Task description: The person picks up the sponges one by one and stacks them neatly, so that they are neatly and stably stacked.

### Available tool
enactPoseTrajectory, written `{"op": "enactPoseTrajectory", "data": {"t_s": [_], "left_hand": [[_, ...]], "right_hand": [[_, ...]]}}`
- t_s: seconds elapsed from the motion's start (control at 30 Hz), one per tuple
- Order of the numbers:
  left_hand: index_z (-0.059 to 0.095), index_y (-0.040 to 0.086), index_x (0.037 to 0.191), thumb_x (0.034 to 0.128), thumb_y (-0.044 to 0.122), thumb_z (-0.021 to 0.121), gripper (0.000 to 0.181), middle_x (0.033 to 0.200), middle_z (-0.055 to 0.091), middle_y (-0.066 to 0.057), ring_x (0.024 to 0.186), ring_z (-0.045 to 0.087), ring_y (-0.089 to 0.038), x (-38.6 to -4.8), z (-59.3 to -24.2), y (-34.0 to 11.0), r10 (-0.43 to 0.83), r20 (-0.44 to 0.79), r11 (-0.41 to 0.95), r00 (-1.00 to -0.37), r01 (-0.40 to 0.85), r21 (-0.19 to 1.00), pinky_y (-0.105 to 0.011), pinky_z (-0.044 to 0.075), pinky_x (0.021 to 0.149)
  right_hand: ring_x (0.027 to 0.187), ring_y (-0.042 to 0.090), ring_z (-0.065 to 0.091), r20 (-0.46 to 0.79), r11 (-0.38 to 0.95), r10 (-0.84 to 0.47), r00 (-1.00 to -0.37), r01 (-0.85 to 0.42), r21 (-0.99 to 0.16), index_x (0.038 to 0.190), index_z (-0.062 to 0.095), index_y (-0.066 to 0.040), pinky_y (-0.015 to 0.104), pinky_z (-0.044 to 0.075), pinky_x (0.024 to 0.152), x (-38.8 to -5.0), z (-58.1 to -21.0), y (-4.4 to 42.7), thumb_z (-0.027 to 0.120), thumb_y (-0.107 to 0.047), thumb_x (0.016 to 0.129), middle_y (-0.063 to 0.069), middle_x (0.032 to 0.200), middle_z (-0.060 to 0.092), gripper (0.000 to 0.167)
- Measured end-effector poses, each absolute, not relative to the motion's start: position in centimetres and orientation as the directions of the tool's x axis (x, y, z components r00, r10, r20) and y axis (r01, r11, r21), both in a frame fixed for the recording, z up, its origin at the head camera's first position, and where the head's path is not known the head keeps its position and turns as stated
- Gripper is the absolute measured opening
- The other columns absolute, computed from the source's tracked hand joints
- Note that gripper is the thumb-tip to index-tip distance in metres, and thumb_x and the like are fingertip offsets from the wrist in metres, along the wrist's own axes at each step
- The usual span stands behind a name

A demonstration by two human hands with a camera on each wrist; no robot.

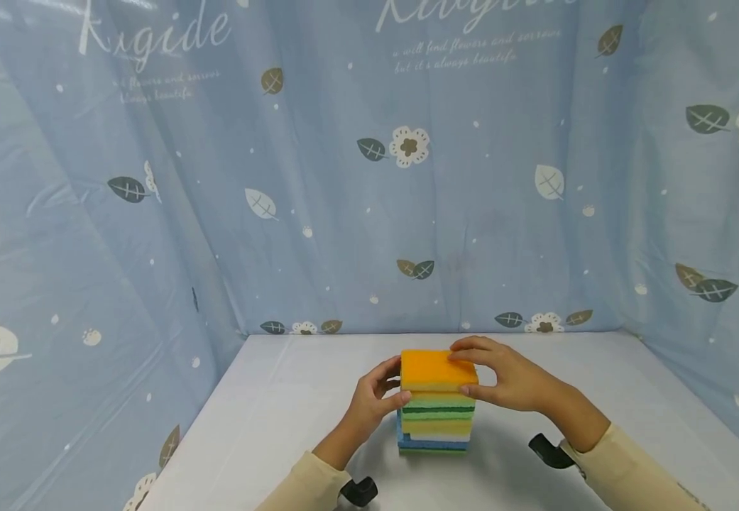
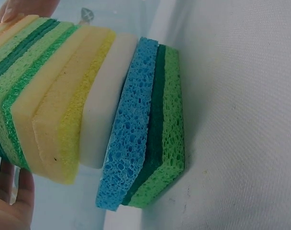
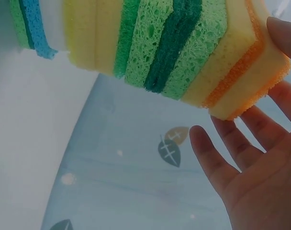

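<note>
A tall stack of sponges (image 1: 438, 411) stands on the white table. It has yellow, light green, dark green, white and blue layers, with an orange-faced sponge (image 1: 436, 365) on top. My right hand (image 1: 510, 372) holds this top sponge at its right end, thumb at the front corner and fingers over the top. At the upper left side my left hand (image 1: 369, 401) cups the stack, its thumb on the front and its fingers bent round the left edge. Low down, a blue sponge (image 2: 128, 120) and a green sponge (image 2: 167, 120) stick out past the white sponge (image 2: 107, 100).
Around the stack spreads the white tabletop (image 1: 292, 411). A blue patterned curtain (image 1: 343, 213) hangs behind it and along both sides. Black wrist mounts (image 1: 551, 452) sit below each hand.
</note>
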State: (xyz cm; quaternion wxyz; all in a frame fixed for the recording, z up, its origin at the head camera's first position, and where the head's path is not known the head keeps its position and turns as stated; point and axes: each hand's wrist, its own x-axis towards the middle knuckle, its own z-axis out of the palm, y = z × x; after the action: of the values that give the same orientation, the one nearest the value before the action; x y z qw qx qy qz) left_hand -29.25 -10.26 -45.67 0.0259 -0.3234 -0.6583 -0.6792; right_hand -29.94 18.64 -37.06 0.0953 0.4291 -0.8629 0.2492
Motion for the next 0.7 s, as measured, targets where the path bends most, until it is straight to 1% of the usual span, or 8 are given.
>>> {"op": "enactPoseTrajectory", "data": {"t_s": [0.07,0.2,0.3,0.4,0.47,0.53,0.7], "left_hand": [[0.039,0.001,0.146,0.0932,0.008,0.065,0.059,0.141,0.047,-0.015,0.120,0.048,-0.034,-29.6,-46.4,-10.2,0.387,0.481,-0.147,-0.786,0.463,0.874,-0.045,0.040,0.103],[0.039,0.003,0.147,0.0938,0.010,0.065,0.060,0.141,0.046,-0.015,0.121,0.047,-0.037,-29.5,-46.4,-10.0,0.404,0.483,-0.158,-0.777,0.461,0.873,-0.041,0.040,0.103],[0.038,0.001,0.146,0.0933,0.008,0.065,0.060,0.140,0.046,-0.017,0.121,0.046,-0.040,-29.4,-45.9,-9.9,0.414,0.482,-0.158,-0.772,0.461,0.873,-0.042,0.040,0.103],[0.038,-0.001,0.146,0.0924,0.004,0.065,0.060,0.140,0.046,-0.019,0.121,0.046,-0.041,-29.2,-45.4,-9.9,0.416,0.479,-0.146,-0.773,0.463,0.874,-0.047,0.039,0.103],[0.038,-0.001,0.146,0.0922,0.003,0.065,0.060,0.140,0.046,-0.019,0.122,0.046,-0.040,-29.2,-45.4,-10.0,0.416,0.475,-0.138,-0.776,0.463,0.876,-0.049,0.038,0.103],[0.039,0.000,0.145,0.0922,0.003,0.065,0.059,0.139,0.047,-0.018,0.122,0.047,-0.038,-29.2,-45.5,-10.0,0.411,0.473,-0.131,-0.779,0.463,0.877,-0.048,0.038,0.103],[0.043,0.005,0.144,0.0925,0.010,0.066,0.057,0.138,0.049,-0.015,0.120,0.048,-0.034,-29.5,-46.0,-10.3,0.393,0.499,-0.151,-0.773,0.481,0.864,-0.045,0.040,0.103]], "right_hand": [[0.122,0.022,0.048,0.380,0.503,-0.693,-0.613,-0.788,-0.355,0.129,0.063,-0.020,0.051,0.045,0.096,-29.8,-37.2,18.7,0.065,-0.051,0.090,-0.004,0.135,0.050,0.051],[0.122,0.022,0.048,0.386,0.495,-0.694,-0.608,-0.792,-0.358,0.129,0.063,-0.019,0.051,0.046,0.096,-29.7,-37.3,18.9,0.067,-0.049,0.089,-0.003,0.135,0.051,0.050],[0.122,0.022,0.048,0.397,0.489,-0.696,-0.598,-0.800,-0.347,0.128,0.063,-0.018,0.050,0.046,0.095,-29.7,-37.2,19.0,0.068,-0.047,0.089,0.000,0.135,0.051,0.049],[0.122,0.021,0.048,0.398,0.492,-0.697,-0.596,-0.802,-0.339,0.128,0.063,-0.018,0.049,0.046,0.095,-29.8,-37.1,19.0,0.068,-0.046,0.089,-0.001,0.135,0.051,0.048],[0.121,0.022,0.049,0.398,0.495,-0.698,-0.595,-0.803,-0.332,0.128,0.063,-0.018,0.049,0.047,0.095,-29.8,-37.2,19.0,0.068,-0.046,0.090,-0.001,0.135,0.051,0.048],[0.121,0.023,0.049,0.397,0.497,-0.699,-0.594,-0.804,-0.327,0.129,0.063,-0.017,0.051,0.047,0.094,-29.9,-37.2,18.9,0.068,-0.045,0.090,-0.001,0.135,0.051,0.048],[0.121,0.025,0.049,0.395,0.486,-0.714,-0.578,-0.815,-0.316,0.129,0.062,-0.015,0.052,0.046,0.094,-30.0,-37.0,18.6,0.067,-0.043,0.091,0.002,0.135,0.051,0.048]]}}
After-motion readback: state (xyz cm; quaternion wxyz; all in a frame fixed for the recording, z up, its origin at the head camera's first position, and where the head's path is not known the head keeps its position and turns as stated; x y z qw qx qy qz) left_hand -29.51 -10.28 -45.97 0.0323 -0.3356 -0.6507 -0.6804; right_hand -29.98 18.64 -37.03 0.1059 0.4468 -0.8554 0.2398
